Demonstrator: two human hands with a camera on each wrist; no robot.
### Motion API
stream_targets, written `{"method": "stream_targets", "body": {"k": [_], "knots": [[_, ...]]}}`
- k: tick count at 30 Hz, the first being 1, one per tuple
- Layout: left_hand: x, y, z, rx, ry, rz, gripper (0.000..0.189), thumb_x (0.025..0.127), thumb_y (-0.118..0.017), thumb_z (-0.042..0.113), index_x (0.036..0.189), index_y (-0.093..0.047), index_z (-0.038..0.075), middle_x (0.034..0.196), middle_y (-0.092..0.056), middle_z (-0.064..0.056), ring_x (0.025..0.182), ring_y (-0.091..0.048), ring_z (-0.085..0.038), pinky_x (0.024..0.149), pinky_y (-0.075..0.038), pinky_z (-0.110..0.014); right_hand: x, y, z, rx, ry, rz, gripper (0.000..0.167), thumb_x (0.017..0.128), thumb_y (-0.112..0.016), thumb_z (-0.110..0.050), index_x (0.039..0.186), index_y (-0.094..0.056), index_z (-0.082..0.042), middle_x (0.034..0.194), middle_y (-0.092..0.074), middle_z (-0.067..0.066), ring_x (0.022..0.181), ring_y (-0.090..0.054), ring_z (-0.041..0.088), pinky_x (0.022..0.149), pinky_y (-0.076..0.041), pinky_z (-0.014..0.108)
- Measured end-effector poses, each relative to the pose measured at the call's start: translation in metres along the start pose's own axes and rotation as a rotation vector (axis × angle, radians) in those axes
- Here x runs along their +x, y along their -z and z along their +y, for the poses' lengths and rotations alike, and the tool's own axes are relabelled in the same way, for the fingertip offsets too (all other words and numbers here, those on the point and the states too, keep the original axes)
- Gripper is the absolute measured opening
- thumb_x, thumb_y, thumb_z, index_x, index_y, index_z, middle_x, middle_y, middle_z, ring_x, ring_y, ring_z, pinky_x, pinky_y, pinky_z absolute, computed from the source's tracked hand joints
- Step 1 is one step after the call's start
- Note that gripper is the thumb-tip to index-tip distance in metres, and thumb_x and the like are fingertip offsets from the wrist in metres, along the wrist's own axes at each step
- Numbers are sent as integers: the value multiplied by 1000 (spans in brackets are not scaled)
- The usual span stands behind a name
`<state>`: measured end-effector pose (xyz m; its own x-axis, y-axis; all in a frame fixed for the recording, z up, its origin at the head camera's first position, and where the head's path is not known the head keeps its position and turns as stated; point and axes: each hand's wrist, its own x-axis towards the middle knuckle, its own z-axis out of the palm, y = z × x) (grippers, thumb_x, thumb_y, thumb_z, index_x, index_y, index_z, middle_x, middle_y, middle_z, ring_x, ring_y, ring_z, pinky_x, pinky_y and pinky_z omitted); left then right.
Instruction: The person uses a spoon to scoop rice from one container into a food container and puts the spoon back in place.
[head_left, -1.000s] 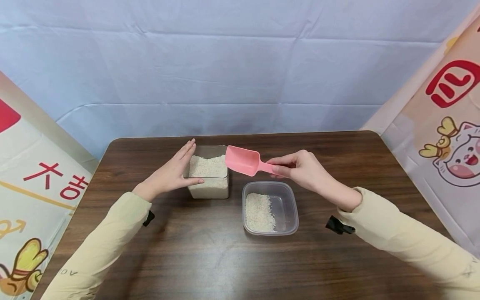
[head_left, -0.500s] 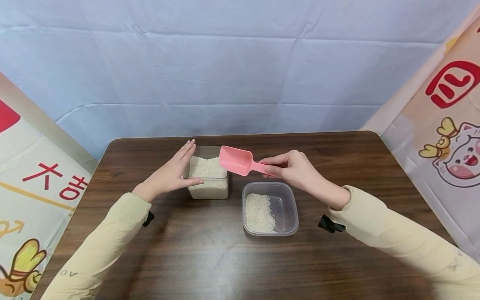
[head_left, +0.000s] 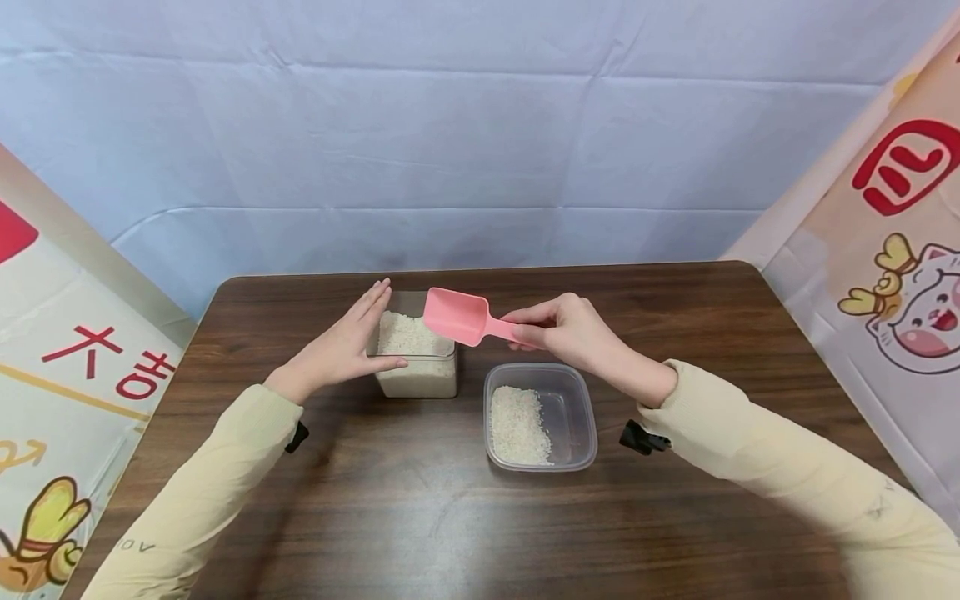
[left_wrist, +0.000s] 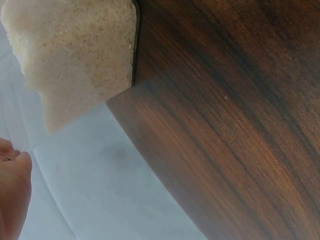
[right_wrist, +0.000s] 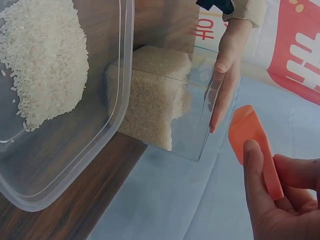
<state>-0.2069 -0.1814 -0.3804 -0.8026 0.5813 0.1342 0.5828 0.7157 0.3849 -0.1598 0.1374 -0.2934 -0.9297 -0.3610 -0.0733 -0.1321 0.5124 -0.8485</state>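
My right hand (head_left: 558, 325) pinches the handle of a pink scoop (head_left: 456, 315), thumb on top. The scoop's bowl overlaps the right side of a tall clear container (head_left: 420, 383) in the head view and looks empty. White rice (head_left: 408, 333) fills that container well up its walls. My left hand (head_left: 337, 346) rests against the container's left rim, fingers straight, thumb along the front. In the right wrist view the scoop (right_wrist: 250, 132) stands apart from the rim and the left hand (right_wrist: 229, 70). Only a bit of the left hand (left_wrist: 12, 190) shows in the left wrist view.
A low, clear plastic box (head_left: 577, 400) stands in front and to the right of the tall container, with a rice heap (head_left: 519, 425) in its left half. Both stand on a dark wooden table (head_left: 360, 517). A pale cloth (head_left: 480, 167) hangs behind the table's back edge.
My right hand has carried the pink scoop to the left, from beside the tall container's right rim to over its rice. The left hand and both containers have stayed put.
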Motion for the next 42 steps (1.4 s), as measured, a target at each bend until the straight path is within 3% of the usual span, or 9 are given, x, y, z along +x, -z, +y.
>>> {"method": "stream_targets", "body": {"k": [16, 29, 42], "knots": [[2, -1, -2, -3, -12, 11, 105, 76, -65, 54, 144, -10, -3, 153, -1, -8, 139, -1, -23, 108, -18, -42, 15, -8, -1, 61, -77, -18, 23, 85, -63, -7, 105, -68, 2, 81, -69, 16, 63, -65, 6, 59, -50, 18], [0, 0, -1, -6, 4, 5, 105, 76, -65, 55, 145, -9, -2, 153, 0, -7, 139, -1, -22, 108, -18, -43, 27, -19, -3, 356, -164, -108, 28, 86, -55, 5, 112, -57, 16, 82, -66, 24, 62, -65, 9, 67, -53, 24], [0, 2, 3, 3, -1, 17, 106, 75, -67, 53, 144, -11, -5, 152, -3, -10, 139, -5, -28, 108, -18, -43, 33, -24, -1, 504, -241, -144, 32, 87, -52, 8, 117, -51, 19, 78, -64, 19, 63, -65, 12, 67, -52, 23]]}}
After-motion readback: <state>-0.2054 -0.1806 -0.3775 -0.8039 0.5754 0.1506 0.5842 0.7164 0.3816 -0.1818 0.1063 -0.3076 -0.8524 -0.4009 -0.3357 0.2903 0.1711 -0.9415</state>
